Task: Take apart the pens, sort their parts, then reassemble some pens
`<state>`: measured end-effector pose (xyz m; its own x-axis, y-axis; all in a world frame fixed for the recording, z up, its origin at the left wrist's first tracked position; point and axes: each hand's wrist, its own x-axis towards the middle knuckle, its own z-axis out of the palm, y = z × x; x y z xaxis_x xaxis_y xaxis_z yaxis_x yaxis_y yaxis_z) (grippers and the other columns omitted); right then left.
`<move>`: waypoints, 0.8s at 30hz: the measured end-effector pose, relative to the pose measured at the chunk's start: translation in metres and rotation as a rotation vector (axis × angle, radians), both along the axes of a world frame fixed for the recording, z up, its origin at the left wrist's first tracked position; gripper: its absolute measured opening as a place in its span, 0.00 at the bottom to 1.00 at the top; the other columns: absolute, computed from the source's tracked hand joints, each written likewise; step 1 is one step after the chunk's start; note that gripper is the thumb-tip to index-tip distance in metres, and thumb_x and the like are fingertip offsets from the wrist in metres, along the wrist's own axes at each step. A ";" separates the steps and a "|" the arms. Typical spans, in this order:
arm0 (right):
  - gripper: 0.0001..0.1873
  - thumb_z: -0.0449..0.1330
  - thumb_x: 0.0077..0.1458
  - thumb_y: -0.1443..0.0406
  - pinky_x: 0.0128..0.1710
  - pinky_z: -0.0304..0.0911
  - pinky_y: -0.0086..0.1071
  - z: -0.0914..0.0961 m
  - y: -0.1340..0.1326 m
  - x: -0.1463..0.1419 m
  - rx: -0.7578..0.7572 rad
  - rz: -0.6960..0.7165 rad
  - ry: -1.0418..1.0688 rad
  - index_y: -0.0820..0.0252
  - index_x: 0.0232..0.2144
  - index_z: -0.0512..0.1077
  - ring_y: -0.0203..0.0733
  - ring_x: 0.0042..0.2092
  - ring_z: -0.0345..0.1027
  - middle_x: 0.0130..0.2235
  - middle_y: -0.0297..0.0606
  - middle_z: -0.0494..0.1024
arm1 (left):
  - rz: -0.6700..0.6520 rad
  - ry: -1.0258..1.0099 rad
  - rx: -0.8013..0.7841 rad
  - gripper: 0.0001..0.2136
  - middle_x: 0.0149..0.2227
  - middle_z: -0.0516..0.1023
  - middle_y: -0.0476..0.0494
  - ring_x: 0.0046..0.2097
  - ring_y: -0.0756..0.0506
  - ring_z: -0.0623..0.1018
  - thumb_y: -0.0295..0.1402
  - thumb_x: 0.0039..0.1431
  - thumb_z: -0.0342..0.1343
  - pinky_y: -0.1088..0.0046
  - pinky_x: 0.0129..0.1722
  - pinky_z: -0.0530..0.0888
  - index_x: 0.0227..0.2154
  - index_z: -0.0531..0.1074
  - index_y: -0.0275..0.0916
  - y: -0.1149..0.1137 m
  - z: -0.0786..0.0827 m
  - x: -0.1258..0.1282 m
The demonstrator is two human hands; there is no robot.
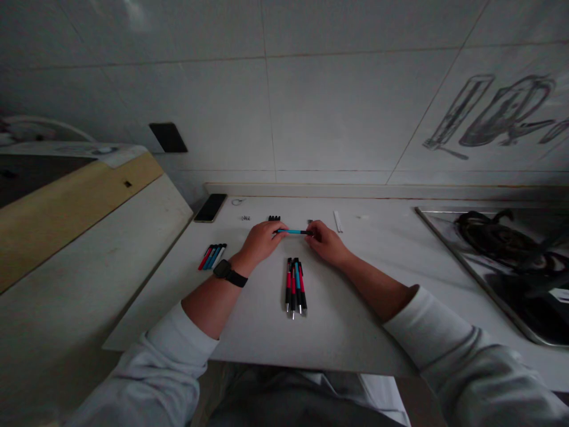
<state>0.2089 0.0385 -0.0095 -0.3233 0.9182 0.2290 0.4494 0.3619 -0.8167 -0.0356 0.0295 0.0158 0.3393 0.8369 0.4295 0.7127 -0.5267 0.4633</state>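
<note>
A blue pen (pixel 295 232) with black ends is held level between my two hands, above the white countertop (pixel 355 332). My left hand (pixel 262 240), below a black watch, pinches its left end. Around its right end the fingers of my right hand (pixel 325 240) are closed. Nearer to me lies a bundle of several red and blue pens (pixel 297 287) with black grips and silver tips. By my left wrist, several red, blue and white pen barrels (pixel 212 257) lie side by side. Small black parts (pixel 274 218) sit just beyond my left hand.
Small springs (pixel 245 218), a ring-like item (pixel 237 202) and a smartphone (pixel 210 208) lie at the back left. Thin white sticks (pixel 338 222) lie at the back right. A gas stove (pixel 502 267) borders the right side; a white cabinet-like panel (pixel 89 261) rises on the left.
</note>
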 end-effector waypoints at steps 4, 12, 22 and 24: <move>0.14 0.53 0.63 0.53 0.35 0.60 0.32 0.003 -0.002 -0.001 -0.015 0.005 -0.045 0.56 0.39 0.71 0.39 0.31 0.67 0.31 0.33 0.76 | -0.011 -0.010 0.018 0.07 0.44 0.84 0.45 0.45 0.43 0.81 0.35 0.66 0.59 0.66 0.50 0.74 0.43 0.80 0.43 0.000 -0.001 0.000; 0.14 0.52 0.65 0.54 0.35 0.60 0.33 0.002 -0.003 -0.001 0.000 0.030 -0.038 0.56 0.39 0.70 0.39 0.31 0.67 0.30 0.33 0.75 | -0.015 0.014 0.013 0.07 0.45 0.84 0.45 0.47 0.42 0.81 0.36 0.66 0.59 0.66 0.51 0.73 0.43 0.79 0.43 -0.001 0.000 0.002; 0.11 0.56 0.62 0.57 0.37 0.60 0.32 0.001 -0.003 -0.003 0.055 0.015 -0.079 0.56 0.41 0.71 0.38 0.33 0.68 0.34 0.35 0.78 | -0.021 0.020 0.027 0.07 0.45 0.84 0.45 0.47 0.43 0.81 0.35 0.66 0.59 0.66 0.50 0.74 0.44 0.79 0.43 -0.001 -0.005 0.002; 0.12 0.59 0.60 0.57 0.36 0.60 0.32 0.002 -0.003 -0.003 0.062 0.015 -0.075 0.56 0.43 0.71 0.38 0.33 0.68 0.35 0.35 0.78 | -0.020 0.022 0.025 0.07 0.44 0.84 0.45 0.47 0.43 0.81 0.35 0.66 0.59 0.66 0.50 0.74 0.43 0.79 0.43 -0.001 -0.006 0.003</move>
